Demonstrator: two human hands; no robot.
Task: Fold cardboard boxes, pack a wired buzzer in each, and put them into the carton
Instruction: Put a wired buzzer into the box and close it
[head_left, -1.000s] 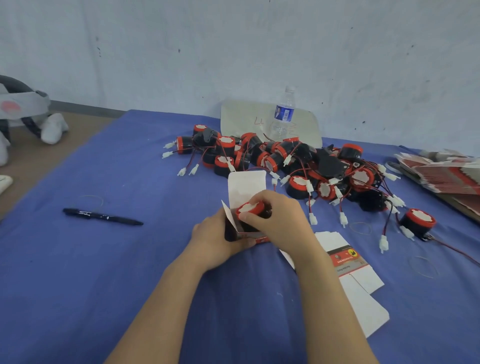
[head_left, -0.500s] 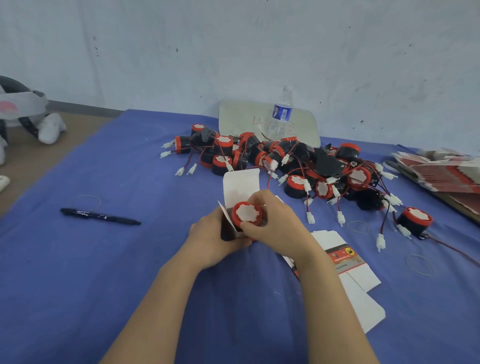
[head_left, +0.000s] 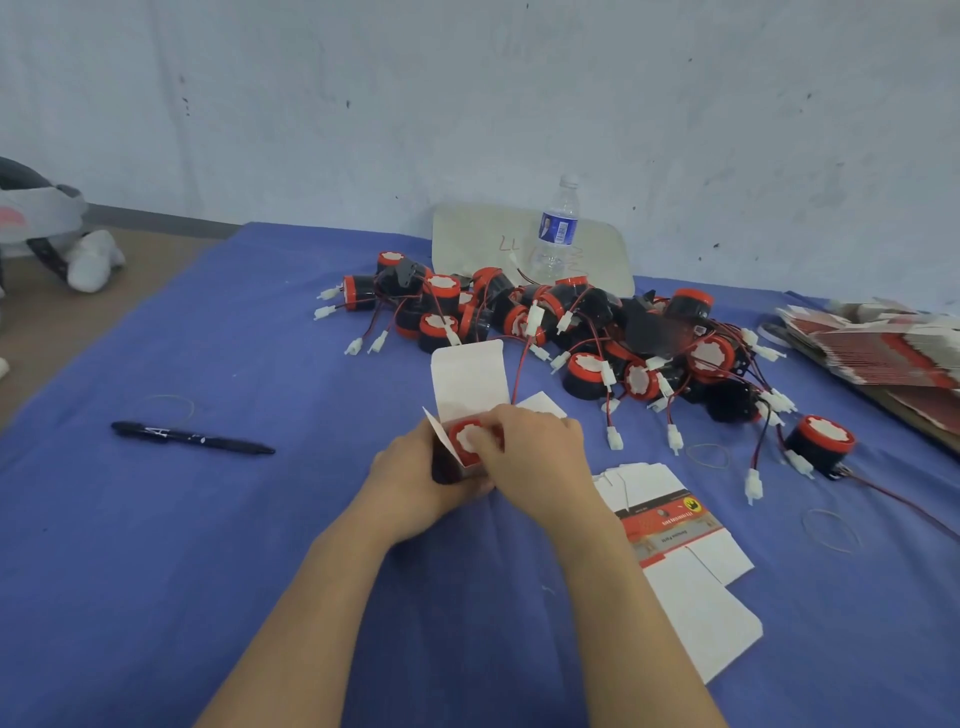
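Right hand (head_left: 540, 457) covers half the buzzer (head_left: 464, 442); left hand (head_left: 410, 483) covers the box (head_left: 467, 382) wall.

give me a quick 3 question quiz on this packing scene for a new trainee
1. True or false: the top flap of the box in the left hand is already tucked shut.
2. What lies on the blue cloth left of both hands? A pen B scissors C tape roll
3. Fill in: the right hand holds a red-topped ___ at the box's open top.
Key: 1 false, the flap stands open; 2 A; 3 buzzer.
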